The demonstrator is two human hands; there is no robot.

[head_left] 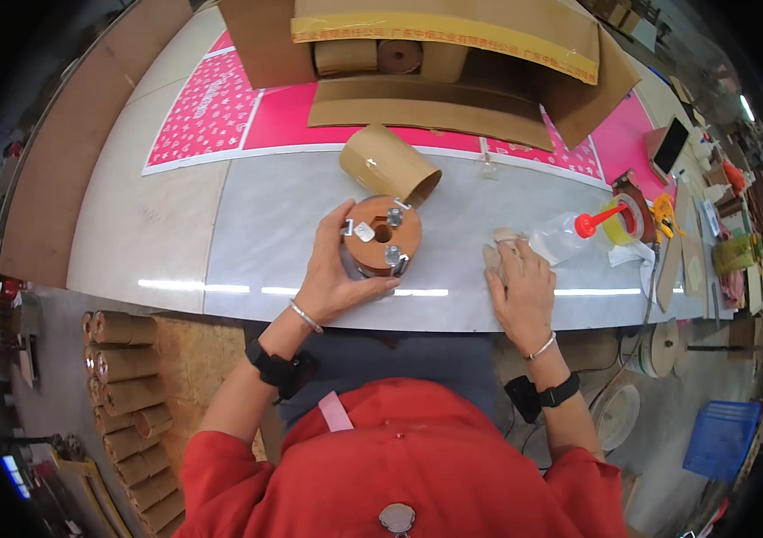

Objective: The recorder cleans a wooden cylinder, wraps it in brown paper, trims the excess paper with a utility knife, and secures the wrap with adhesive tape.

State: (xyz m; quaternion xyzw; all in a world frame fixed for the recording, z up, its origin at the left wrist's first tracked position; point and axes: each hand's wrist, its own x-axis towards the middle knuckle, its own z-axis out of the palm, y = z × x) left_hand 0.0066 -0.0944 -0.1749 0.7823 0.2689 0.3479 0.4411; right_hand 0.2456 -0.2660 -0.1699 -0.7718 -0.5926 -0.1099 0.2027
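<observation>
My left hand [337, 273] is wrapped round the side of a round orange-brown block [382, 237] with a hole through its middle. Metal clips and bolts sit on its upper face, and the hand keeps it just above or on the table; which one I cannot tell. Behind it a brown cardboard tube [389, 166] lies on its side, tilted toward me. My right hand [525, 291] is closed over a crumpled beige rag [493, 257] on the tabletop, fingers bent across it. Beside those fingers lies a clear squeeze bottle [561, 238] with a red nozzle.
At the back stands an open cardboard box [435, 100] with tubes inside, over a pink printed sheet [283, 121]. Tape rolls [625, 222], a yellow tool [664, 215] and a phone [668, 146] are at the right. Below left, several brown tubes [135, 393] are stacked; a blue crate [722, 439] stands lower right.
</observation>
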